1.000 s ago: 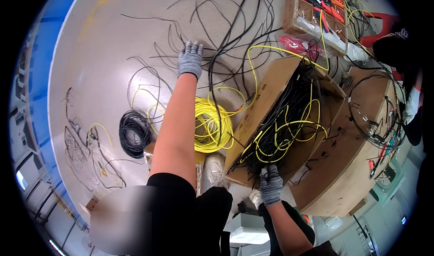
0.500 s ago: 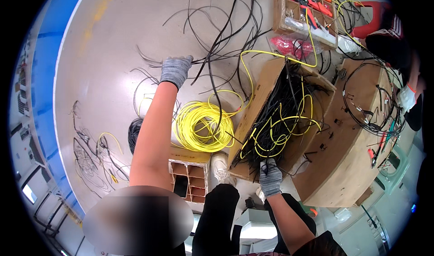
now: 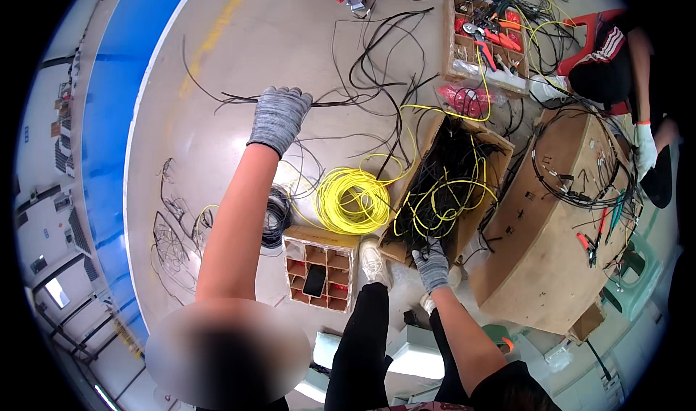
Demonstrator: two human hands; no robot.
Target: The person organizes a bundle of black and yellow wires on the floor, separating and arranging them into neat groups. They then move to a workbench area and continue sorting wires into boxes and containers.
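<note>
left hand (image 3: 279,117) fingers pinch black wires (image 3: 362,103) at 11 o'clock; right hand (image 3: 433,264) fingers grip wires in the box (image 3: 449,186). a hard pull could tangle them.

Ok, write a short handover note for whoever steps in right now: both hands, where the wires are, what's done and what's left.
Left hand: gloved, raised, closed on a bunch of black wires that trail across the floor.
Right hand: gloved, down at the near edge of the cardboard box, gripping the black and yellow wires inside.
Nearby: yellow wire coil and black wire coil on the floor, divided box by the feet.
Done: one bunch pulled out of the box.
Left: most wires are tangled in the box; loose ones lie around.
</note>
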